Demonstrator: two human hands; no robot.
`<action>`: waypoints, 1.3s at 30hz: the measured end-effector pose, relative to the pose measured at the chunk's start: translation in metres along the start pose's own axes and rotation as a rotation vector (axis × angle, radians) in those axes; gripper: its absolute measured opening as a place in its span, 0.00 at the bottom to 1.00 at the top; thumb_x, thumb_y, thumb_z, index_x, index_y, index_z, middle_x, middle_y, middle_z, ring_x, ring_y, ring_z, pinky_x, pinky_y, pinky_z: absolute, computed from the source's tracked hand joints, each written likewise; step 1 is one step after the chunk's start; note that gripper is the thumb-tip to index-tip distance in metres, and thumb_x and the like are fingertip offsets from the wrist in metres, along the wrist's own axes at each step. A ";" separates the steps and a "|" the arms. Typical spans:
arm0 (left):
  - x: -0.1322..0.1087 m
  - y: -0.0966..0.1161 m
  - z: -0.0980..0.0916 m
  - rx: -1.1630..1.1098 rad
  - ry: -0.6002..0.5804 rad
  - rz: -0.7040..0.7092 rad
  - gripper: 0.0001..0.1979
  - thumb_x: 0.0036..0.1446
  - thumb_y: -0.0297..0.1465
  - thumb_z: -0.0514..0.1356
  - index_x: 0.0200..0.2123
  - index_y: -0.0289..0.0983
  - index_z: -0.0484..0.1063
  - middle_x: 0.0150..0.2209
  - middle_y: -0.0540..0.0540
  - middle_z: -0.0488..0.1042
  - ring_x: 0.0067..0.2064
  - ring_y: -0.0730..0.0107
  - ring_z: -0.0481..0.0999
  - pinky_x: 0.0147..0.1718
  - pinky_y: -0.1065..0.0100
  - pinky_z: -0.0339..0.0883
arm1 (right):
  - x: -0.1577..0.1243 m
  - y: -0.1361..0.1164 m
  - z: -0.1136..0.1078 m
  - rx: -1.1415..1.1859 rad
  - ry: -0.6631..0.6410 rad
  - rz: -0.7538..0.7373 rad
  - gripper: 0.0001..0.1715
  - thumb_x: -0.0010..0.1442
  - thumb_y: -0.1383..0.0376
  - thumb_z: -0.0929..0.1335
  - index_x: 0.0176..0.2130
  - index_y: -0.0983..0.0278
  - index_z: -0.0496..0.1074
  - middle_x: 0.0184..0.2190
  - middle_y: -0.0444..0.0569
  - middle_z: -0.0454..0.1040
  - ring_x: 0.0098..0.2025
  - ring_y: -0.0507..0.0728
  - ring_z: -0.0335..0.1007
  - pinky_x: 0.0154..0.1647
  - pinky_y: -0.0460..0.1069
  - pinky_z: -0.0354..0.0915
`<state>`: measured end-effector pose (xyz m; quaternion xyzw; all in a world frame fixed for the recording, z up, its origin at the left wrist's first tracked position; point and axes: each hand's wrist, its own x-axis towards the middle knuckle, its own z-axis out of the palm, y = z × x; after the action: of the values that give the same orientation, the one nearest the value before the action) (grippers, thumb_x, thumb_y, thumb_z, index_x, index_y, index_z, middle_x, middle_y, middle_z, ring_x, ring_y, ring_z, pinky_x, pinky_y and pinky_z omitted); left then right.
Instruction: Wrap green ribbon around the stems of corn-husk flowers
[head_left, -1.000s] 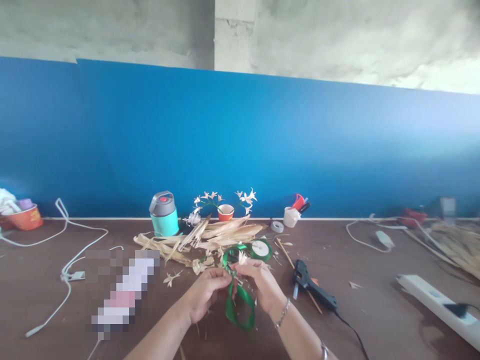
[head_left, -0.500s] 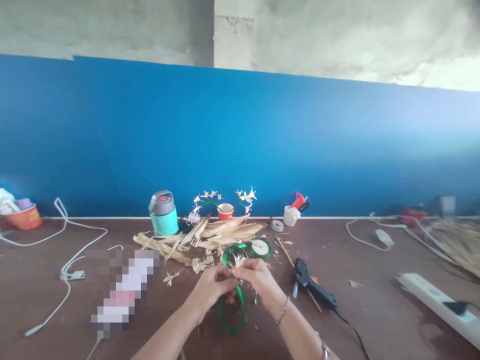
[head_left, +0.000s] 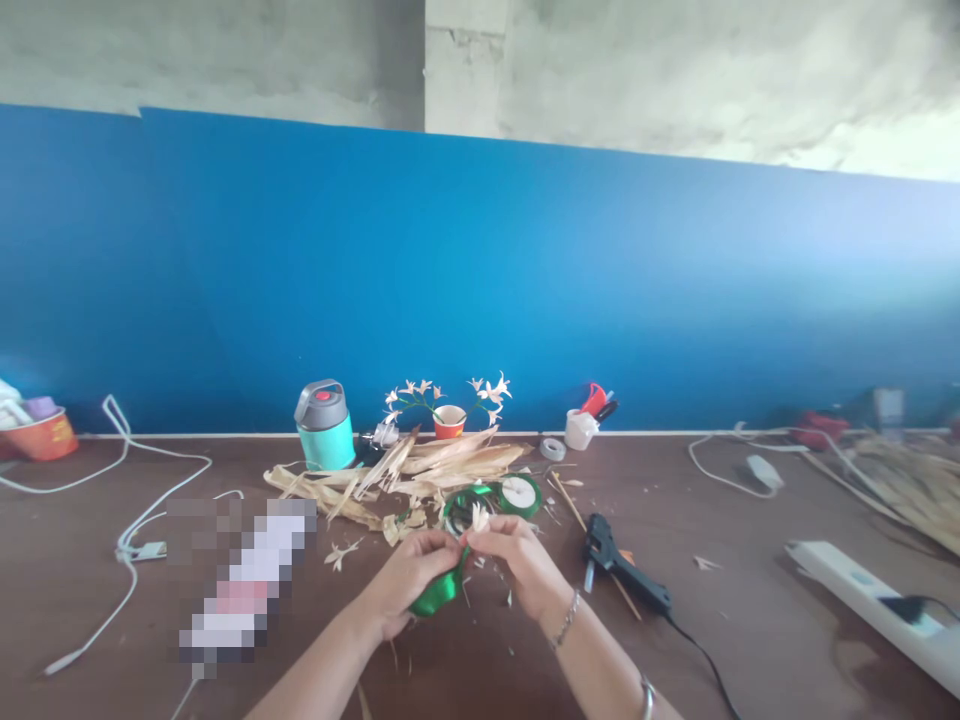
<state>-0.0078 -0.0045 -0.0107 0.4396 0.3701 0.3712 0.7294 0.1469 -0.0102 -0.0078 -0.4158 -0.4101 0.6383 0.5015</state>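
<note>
My left hand (head_left: 411, 578) and my right hand (head_left: 517, 560) meet over the brown table, fingers pinched together. Between them they hold a small pale husk flower (head_left: 478, 517) and a strip of green ribbon (head_left: 436, 595), which bunches under my left palm. The ribbon runs back to a green ribbon spool (head_left: 519, 493) lying just beyond my hands. A pile of dried corn husks (head_left: 420, 470) lies behind the spool.
A black glue gun (head_left: 622, 572) with its cord lies right of my hands. At the back stand a teal jug (head_left: 325, 426), a red cup of husk flowers (head_left: 448, 420), a white cup (head_left: 579, 430) and a tape roll (head_left: 553, 449). White cables (head_left: 142, 500) lie left, a power strip (head_left: 870, 595) right.
The hanging loop of green ribbon has been drawn up and gathered into a bunch under my left hand. Both hands stay close together in the same spot.
</note>
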 end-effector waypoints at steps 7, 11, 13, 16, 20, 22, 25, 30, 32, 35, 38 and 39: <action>0.003 -0.005 -0.003 0.000 -0.026 0.023 0.09 0.36 0.30 0.68 0.19 0.33 0.71 0.15 0.53 0.67 0.19 0.80 0.60 0.21 0.76 0.50 | -0.003 -0.001 0.002 0.010 -0.068 -0.017 0.07 0.38 0.65 0.74 0.18 0.68 0.75 0.18 0.45 0.72 0.23 0.50 0.61 0.27 0.45 0.56; 0.005 -0.006 -0.003 0.138 0.023 0.059 0.09 0.39 0.32 0.65 0.20 0.33 0.70 0.15 0.55 0.64 0.18 0.81 0.57 0.20 0.75 0.48 | 0.000 0.002 -0.001 -0.002 -0.051 -0.022 0.09 0.39 0.66 0.74 0.16 0.67 0.72 0.17 0.44 0.70 0.23 0.49 0.60 0.26 0.44 0.54; 0.005 -0.005 -0.001 0.229 0.068 0.091 0.09 0.40 0.33 0.64 0.20 0.33 0.70 0.15 0.55 0.63 0.19 0.80 0.57 0.21 0.74 0.48 | 0.002 0.003 -0.002 -0.021 -0.028 -0.014 0.11 0.39 0.65 0.74 0.15 0.67 0.70 0.15 0.43 0.68 0.21 0.48 0.58 0.24 0.44 0.51; 0.005 -0.003 0.004 0.303 0.116 0.131 0.08 0.40 0.33 0.63 0.21 0.34 0.69 0.17 0.55 0.63 0.20 0.79 0.57 0.22 0.74 0.48 | 0.003 0.003 -0.002 -0.061 0.004 0.005 0.13 0.38 0.63 0.74 0.14 0.67 0.69 0.13 0.41 0.65 0.19 0.47 0.55 0.23 0.45 0.48; 0.004 -0.004 0.007 0.320 0.134 0.130 0.06 0.42 0.32 0.60 0.21 0.35 0.68 0.16 0.57 0.60 0.19 0.80 0.53 0.21 0.74 0.45 | 0.003 0.003 0.000 -0.048 0.043 0.042 0.13 0.36 0.63 0.75 0.15 0.68 0.69 0.14 0.41 0.65 0.19 0.47 0.54 0.22 0.45 0.47; 0.004 -0.005 0.006 0.327 0.138 0.138 0.05 0.42 0.31 0.59 0.21 0.35 0.68 0.16 0.56 0.61 0.19 0.79 0.54 0.21 0.74 0.46 | 0.004 0.003 0.000 -0.006 0.061 0.061 0.11 0.35 0.65 0.75 0.15 0.68 0.70 0.14 0.41 0.67 0.19 0.47 0.55 0.22 0.45 0.48; 0.005 -0.006 0.006 0.293 0.136 0.142 0.05 0.42 0.31 0.59 0.22 0.34 0.69 0.17 0.55 0.64 0.20 0.80 0.55 0.21 0.75 0.46 | 0.004 0.005 0.000 0.054 0.040 0.077 0.08 0.36 0.67 0.74 0.16 0.68 0.72 0.15 0.42 0.68 0.20 0.47 0.57 0.24 0.45 0.50; 0.007 -0.006 0.005 0.098 0.074 0.053 0.08 0.37 0.31 0.63 0.22 0.34 0.69 0.14 0.58 0.58 0.17 0.84 0.47 0.18 0.74 0.37 | 0.004 0.004 -0.004 0.083 -0.077 0.064 0.06 0.39 0.67 0.73 0.18 0.69 0.74 0.17 0.44 0.69 0.21 0.47 0.58 0.25 0.45 0.52; 0.007 -0.007 0.005 0.015 0.047 0.042 0.08 0.36 0.30 0.64 0.21 0.33 0.68 0.13 0.59 0.55 0.16 0.84 0.45 0.17 0.74 0.35 | 0.004 0.004 -0.005 0.105 -0.112 0.054 0.07 0.40 0.67 0.73 0.19 0.68 0.74 0.18 0.44 0.70 0.21 0.47 0.59 0.26 0.45 0.53; 0.003 -0.008 0.003 -0.100 -0.014 0.001 0.07 0.37 0.30 0.64 0.20 0.33 0.69 0.12 0.59 0.52 0.16 0.85 0.44 0.17 0.75 0.34 | 0.003 0.006 -0.006 0.169 -0.183 0.051 0.08 0.41 0.66 0.74 0.20 0.68 0.74 0.21 0.45 0.72 0.23 0.47 0.61 0.27 0.44 0.55; -0.001 -0.008 0.003 -0.147 -0.090 -0.063 0.07 0.39 0.30 0.63 0.22 0.31 0.71 0.11 0.58 0.54 0.15 0.85 0.46 0.16 0.76 0.37 | 0.002 0.007 -0.006 0.233 -0.270 0.034 0.08 0.41 0.65 0.75 0.21 0.68 0.75 0.20 0.44 0.71 0.23 0.48 0.63 0.27 0.44 0.57; -0.002 -0.008 0.004 -0.150 -0.111 -0.090 0.07 0.38 0.29 0.63 0.23 0.31 0.72 0.11 0.56 0.57 0.15 0.85 0.48 0.16 0.76 0.38 | 0.001 0.007 -0.006 0.240 -0.304 0.032 0.08 0.41 0.65 0.75 0.22 0.68 0.75 0.20 0.44 0.71 0.22 0.48 0.64 0.27 0.45 0.58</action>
<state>-0.0036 -0.0102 -0.0161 0.3868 0.3198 0.3396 0.7955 0.1501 -0.0094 -0.0163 -0.2584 -0.3954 0.7459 0.4697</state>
